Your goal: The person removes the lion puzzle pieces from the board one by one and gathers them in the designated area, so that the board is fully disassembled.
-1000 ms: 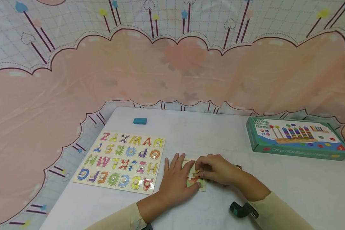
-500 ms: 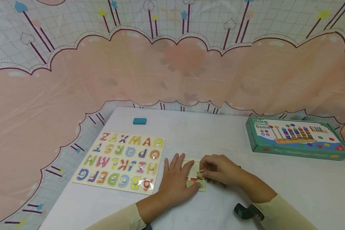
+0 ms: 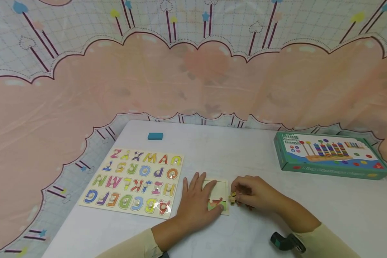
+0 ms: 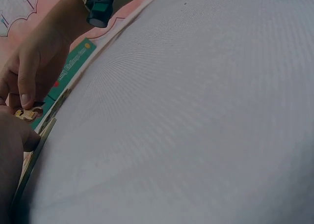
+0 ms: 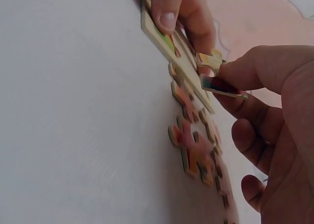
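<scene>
My left hand (image 3: 196, 200) rests with fingers spread on a small wooden puzzle board (image 3: 225, 186), its thumb lying across a green and red section at the near end. The upper part of the board shows bare pale wood. Just off the board's right edge, my right hand (image 3: 256, 193) pinches a yellow jigsaw piece (image 3: 233, 198) between thumb and fingers. In the right wrist view, a second, dark jigsaw piece (image 5: 223, 86) is also at those fingertips, below the yellow one. Several loose jigsaw pieces (image 5: 191, 145) lie beside the board, mostly hidden under the right hand in the head view.
An alphabet peg board (image 3: 132, 179) lies left of the left hand. Behind it sits a blue block (image 3: 155, 136). A green Ring Challenge Game box (image 3: 330, 156) stands at the back right of the white table (image 3: 213, 143).
My right hand has drawn back to the right, taking the yellow jigsaw piece from over the puzzle board to beyond its right edge. The left hand keeps its place on the board.
</scene>
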Demonstrator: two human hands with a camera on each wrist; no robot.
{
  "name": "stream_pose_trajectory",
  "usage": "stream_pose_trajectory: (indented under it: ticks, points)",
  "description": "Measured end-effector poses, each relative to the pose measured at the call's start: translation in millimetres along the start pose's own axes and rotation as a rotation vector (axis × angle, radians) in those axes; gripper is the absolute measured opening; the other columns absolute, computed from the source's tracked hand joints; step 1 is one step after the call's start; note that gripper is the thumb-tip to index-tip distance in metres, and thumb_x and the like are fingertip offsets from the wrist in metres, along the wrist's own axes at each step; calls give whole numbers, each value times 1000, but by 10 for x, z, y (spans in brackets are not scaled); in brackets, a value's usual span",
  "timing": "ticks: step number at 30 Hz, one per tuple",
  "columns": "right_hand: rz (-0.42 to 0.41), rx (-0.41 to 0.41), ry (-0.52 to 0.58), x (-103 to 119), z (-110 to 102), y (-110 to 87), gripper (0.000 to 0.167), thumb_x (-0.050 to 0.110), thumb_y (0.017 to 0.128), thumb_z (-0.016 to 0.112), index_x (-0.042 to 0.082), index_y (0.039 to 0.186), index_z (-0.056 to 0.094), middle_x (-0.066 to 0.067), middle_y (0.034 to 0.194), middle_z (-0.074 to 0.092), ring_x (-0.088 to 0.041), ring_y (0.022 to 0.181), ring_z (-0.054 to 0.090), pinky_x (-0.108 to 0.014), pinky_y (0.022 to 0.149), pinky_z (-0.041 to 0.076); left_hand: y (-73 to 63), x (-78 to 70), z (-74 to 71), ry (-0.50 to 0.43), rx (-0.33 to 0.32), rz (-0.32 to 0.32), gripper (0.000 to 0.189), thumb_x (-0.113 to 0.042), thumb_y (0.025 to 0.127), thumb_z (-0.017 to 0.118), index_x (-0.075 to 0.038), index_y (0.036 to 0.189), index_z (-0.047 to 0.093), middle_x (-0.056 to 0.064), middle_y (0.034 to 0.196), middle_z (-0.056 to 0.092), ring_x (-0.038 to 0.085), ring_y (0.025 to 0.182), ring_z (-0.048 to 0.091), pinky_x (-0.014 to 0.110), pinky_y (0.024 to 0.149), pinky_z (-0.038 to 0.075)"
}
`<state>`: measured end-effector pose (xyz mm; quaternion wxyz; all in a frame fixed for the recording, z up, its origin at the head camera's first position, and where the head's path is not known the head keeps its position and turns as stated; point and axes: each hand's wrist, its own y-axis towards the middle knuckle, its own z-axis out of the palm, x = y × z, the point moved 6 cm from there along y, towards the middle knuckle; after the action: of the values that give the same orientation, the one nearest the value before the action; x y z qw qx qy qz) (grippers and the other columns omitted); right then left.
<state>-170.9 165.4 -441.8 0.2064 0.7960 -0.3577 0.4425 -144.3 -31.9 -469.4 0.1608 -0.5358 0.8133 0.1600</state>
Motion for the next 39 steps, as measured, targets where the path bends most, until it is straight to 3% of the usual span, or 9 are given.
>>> stream_pose_trajectory:
  ticks: [5,12,24,34,39]
  points:
    - [6,-17,-11,-23,-41,-83,13,8,101,73,16,109,68,5,89,70,-12,67,67,-30,63,59,-5,0,1,-2,-9,-2,71,-55,94,65,-21,155,55,17,169,36,39,162,19,70,125,4]
    - [31,-75,-107,-71,-143,-212,17,9,98,75,22,106,69,9,96,68,-12,89,62,-27,77,53,-8,-4,-1,8,-17,0,71,-56,93,65,-21,155,56,17,169,37,39,161,21,71,125,5]
    - [61,-118,-112,-133,-302,-413,19,8,97,78,20,110,71,2,99,69,-12,87,59,-26,73,52,-4,-7,3,3,-3,0,72,-55,94,64,-20,156,54,17,170,35,40,162,19,71,125,4]
    - [103,-120,-144,-205,-381,-572,17,14,97,79,22,110,70,12,105,69,-11,94,60,-25,85,53,-12,-9,-6,-14,8,-6,72,-55,94,63,-20,156,53,17,170,34,39,162,18,70,126,3]
    - [81,-120,-163,-213,-391,-655,17,13,97,78,23,110,70,12,106,69,-10,95,60,-24,87,52,-6,-19,-13,-14,15,-11,72,-55,94,63,-20,157,53,17,171,34,39,162,17,70,126,3]
